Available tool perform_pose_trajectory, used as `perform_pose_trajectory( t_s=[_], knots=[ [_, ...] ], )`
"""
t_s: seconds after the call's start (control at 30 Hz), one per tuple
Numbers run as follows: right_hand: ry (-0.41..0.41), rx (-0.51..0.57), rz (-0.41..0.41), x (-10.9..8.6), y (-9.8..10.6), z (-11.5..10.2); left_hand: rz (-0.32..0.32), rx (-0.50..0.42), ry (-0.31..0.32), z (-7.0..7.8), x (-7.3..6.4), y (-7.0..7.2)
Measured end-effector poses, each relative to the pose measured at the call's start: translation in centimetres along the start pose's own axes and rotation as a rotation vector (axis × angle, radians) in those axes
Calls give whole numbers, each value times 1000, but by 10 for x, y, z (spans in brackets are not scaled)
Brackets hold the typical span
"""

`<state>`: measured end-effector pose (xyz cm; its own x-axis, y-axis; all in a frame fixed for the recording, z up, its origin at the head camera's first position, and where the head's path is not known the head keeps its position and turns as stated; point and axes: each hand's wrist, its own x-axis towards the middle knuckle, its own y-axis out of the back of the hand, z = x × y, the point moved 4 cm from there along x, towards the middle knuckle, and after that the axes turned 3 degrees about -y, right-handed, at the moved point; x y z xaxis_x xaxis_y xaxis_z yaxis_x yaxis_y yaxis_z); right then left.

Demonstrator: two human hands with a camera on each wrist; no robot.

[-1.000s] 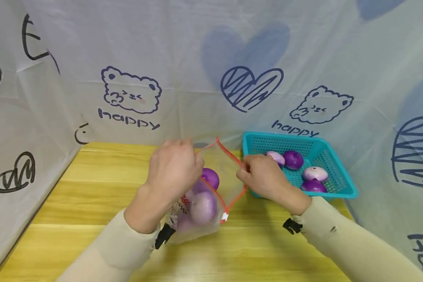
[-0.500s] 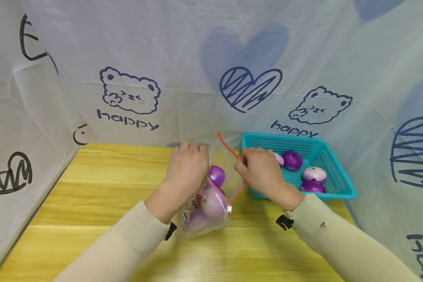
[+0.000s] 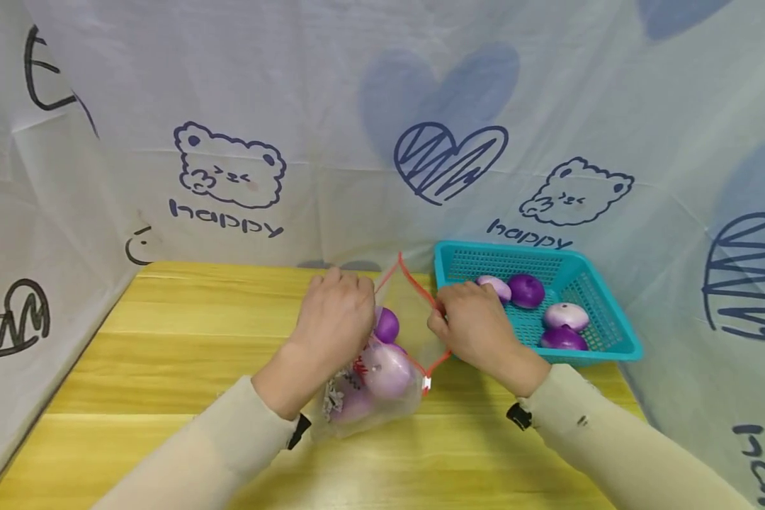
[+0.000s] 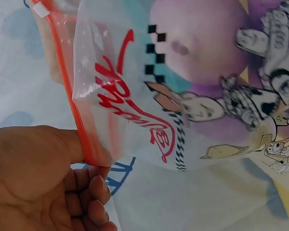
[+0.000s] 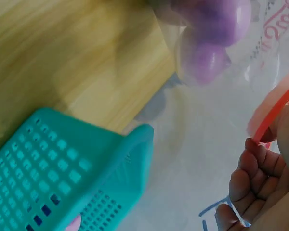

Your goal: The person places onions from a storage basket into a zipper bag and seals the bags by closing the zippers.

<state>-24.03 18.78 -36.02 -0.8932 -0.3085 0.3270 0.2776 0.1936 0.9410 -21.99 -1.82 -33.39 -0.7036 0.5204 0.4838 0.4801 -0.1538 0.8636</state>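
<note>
Between the two hands is a clear zip bag [image 3: 382, 404] with a red zip edge and a white slider [image 3: 426, 383]. Its mouth is spread wide in a diamond shape. Several purple onions [image 3: 389, 372] lie inside; printed cartoon figures and red lettering cover part of them in the left wrist view. My left hand [image 3: 334, 319] pinches the left side of the red rim between thumb and fingers [image 4: 98, 190]. On the other side my right hand [image 3: 478, 322] pinches the rim, fingertips [image 5: 253, 144] on the red strip, close by the basket's near left corner.
A turquoise plastic basket [image 3: 612, 312] stands at the back right of the wooden table [image 3: 166, 340]. In it lie several onions, dark purple [image 3: 525, 291] and pale pink [image 3: 566, 316]. A printed cloth [image 3: 331, 106] hangs behind and at both sides.
The left hand has shifted right with the bag, and the bag's filled part moved right too. The right hand stays at the rim almost in place. The basket's onions are unchanged.
</note>
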Motion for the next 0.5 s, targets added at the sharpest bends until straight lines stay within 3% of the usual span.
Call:
perform_pose_trajectory(
  t_s=[0.27,0.5],
  knots=[
    [53,-27,68,-4,-6,-3,-8,-44,7,-5,-3,-8],
    [110,-35,143,-7,-2,2,34,-80,10,-6,-8,-10]
  ],
)
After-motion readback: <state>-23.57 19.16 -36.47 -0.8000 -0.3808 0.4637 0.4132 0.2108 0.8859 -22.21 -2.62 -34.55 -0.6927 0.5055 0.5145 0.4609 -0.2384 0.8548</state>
